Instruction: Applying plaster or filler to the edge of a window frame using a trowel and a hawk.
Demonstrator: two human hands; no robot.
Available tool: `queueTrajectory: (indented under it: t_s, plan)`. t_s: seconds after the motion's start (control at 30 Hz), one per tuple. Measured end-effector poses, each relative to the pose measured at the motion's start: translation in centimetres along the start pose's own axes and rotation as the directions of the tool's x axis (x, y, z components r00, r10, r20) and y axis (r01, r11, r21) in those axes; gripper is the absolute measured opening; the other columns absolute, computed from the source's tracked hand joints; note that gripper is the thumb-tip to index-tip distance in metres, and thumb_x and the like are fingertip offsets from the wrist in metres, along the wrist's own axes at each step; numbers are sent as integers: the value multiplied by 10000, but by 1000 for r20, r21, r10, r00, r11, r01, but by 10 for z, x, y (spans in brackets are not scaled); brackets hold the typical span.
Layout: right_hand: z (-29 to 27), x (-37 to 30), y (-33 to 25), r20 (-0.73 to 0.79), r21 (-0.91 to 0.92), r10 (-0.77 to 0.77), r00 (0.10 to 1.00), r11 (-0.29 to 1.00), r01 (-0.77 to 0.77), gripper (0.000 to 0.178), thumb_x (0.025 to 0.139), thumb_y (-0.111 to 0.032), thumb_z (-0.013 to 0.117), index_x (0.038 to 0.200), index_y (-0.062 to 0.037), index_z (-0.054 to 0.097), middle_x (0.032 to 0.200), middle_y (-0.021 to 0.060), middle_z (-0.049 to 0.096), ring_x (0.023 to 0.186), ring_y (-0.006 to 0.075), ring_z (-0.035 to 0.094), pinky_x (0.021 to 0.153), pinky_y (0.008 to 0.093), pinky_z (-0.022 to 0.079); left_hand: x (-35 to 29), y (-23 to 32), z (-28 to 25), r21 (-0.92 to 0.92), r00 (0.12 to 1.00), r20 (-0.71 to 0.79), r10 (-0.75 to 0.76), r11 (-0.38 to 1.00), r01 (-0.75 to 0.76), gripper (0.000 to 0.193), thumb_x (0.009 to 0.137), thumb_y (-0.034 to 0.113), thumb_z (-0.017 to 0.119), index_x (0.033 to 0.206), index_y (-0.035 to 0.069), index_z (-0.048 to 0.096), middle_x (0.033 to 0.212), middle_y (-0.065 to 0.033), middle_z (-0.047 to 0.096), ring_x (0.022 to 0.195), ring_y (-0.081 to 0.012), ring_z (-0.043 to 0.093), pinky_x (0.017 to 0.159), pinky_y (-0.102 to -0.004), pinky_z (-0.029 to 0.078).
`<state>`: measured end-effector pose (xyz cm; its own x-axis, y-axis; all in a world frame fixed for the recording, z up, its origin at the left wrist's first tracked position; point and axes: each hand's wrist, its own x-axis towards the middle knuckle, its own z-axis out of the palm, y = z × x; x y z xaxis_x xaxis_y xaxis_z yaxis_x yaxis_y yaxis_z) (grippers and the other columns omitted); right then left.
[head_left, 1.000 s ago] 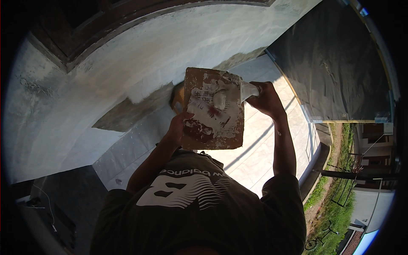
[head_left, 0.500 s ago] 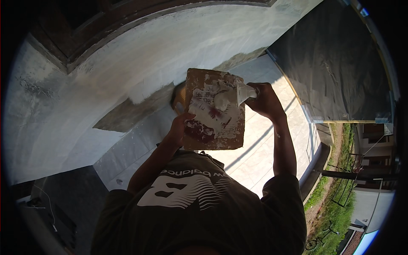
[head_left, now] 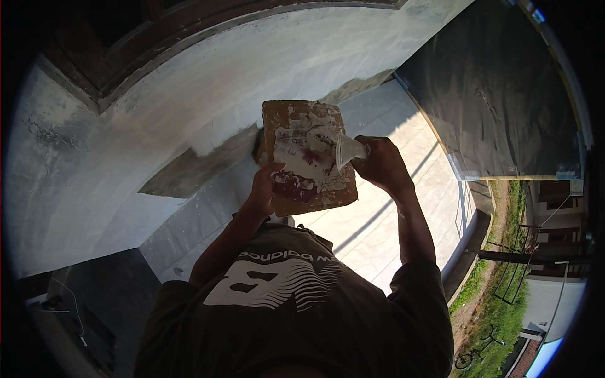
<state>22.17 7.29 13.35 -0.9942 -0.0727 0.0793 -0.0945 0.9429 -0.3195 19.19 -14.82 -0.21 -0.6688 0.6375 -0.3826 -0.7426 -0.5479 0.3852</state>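
My left hand (head_left: 263, 188) grips the left edge of a brown square board (head_left: 343, 194), its thumb on the upper face. Whitish plaster paste (head_left: 309, 148) is smeared across the board, with a dark reddish patch showing in it. In my right hand (head_left: 383, 165) is a putty knife (head_left: 348, 151), coated pale with paste. Its blade lies at the board's right side, over the paste. The fingers under the board are hidden.
A partly skimmed wall (head_left: 208, 88) with a bare grey patch (head_left: 195, 165) runs along the left. Pale floor tiles (head_left: 403, 214) lie below, partly sunlit. A dark sheet (head_left: 491, 101) hangs at the far right, with grass (head_left: 504, 296) beyond the ledge.
The board has shifted slightly left and tilted. My right hand has moved left and a little down with the putty knife, and the mound of paste on the board looks gathered or flattened.
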Motion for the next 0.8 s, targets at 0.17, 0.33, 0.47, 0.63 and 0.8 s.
queueTrajectory:
  t_s: [0.17, 0.33, 0.47, 0.63, 0.8]
  plan:
    - [13, 1, 12, -8, 126, 59, 998, 990, -57, 230, 692, -125, 700, 876, 0, 641, 781, 182, 654, 756, 305, 655, 653, 338, 502, -5, 7, 10, 125, 998, -58, 13, 992, -5, 464, 800, 247, 489, 1178, -23, 483, 1058, -167, 610, 929, -307, 627, 842, -420, 512]
    - [13, 2, 15, -60, 158, 119, 991, 982, -108, 245, 695, -140, 723, 860, 18, 635, 771, 196, 651, 745, 296, 662, 629, 330, 498, -1, 3, 6, 86, 998, -30, 46, 995, -43, 446, 799, 240, 490, 1165, -16, 497, 1046, -160, 617, 929, -301, 627, 842, -414, 512]
    - [7, 8, 17, -99, 154, 112, 989, 983, -96, 270, 668, -144, 702, 877, 15, 640, 747, 203, 642, 724, 333, 647, 648, 360, 515, 1, 0, 3, 113, 996, -31, 87, 990, -83, 435, 799, 237, 489, 1158, -9, 508, 1041, -153, 620, 926, -287, 630, 838, -420, 513]
    - [7, 2, 20, -151, 246, 64, 987, 969, -26, 276, 669, -142, 723, 876, 21, 642, 752, 184, 657, 730, 283, 668, 655, 334, 516, 7, -4, -7, 30, 997, -6, 76, 997, -76, 451, 800, 238, 485, 1175, -13, 497, 1048, -161, 614, 925, -301, 627, 835, -427, 514]
    - [16, -5, 36, -202, 535, 129, 971, 845, -1, 334, 666, -60, 720, 964, 46, 615, 847, 123, 670, 772, 143, 631, 672, 289, 503, 8, -2, -9, -24, 998, 33, 57, 998, -56, 465, 800, 238, 480, 1187, -19, 487, 1067, -176, 603, 936, -323, 620, 838, -447, 508]
